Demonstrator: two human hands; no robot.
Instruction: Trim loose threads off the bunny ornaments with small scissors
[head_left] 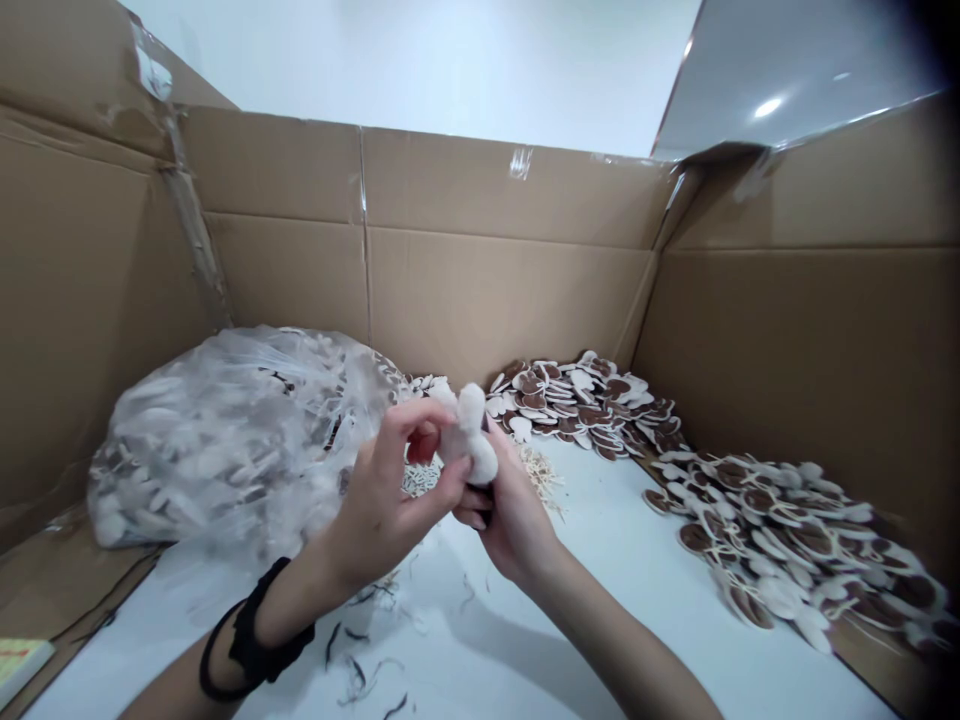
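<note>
White table [615,560]; both hands pinch plush piece [471,432], probably rabbit-shaped.

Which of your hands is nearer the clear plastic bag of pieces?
Left. The left hand overlaps the clear plastic bag's right edge; the right hand sits farther right, both gripping the white plush piece.

My white counter [600,560] is walled in by cardboard [480,290]. On it lie a clear plastic bag [225,440] of pieces at my left and heaps of brown-and-white cutouts [772,540] along the back and right. Dark scraps [360,670] and pale shavings [544,475] litter the middle.
</note>
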